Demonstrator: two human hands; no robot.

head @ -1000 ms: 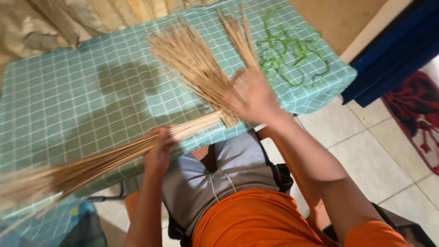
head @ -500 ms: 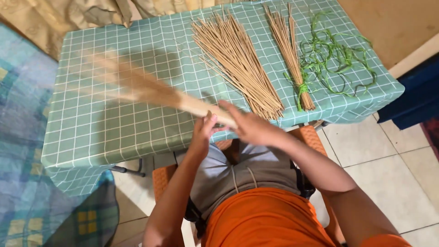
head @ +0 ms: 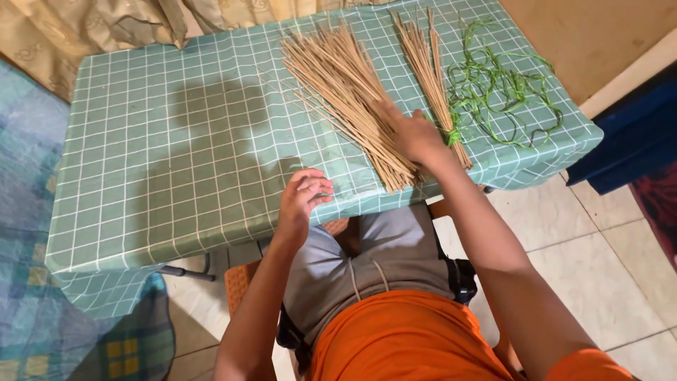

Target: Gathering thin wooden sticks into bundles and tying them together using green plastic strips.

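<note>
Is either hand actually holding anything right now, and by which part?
Nothing is held. The left hand is open and empty; the right hand rests flat on the loose pile of sticks.

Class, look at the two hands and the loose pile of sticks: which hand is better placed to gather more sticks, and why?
Right. The right hand already lies on the loose sticks, beside the tied bundle. The left hand is empty, curled at the table's near edge, apart from the pile.

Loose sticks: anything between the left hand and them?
Nothing visible. The left hand hovers open over bare tablecloth; the loose sticks lie to its right, where the right hand already rests on them.
</note>
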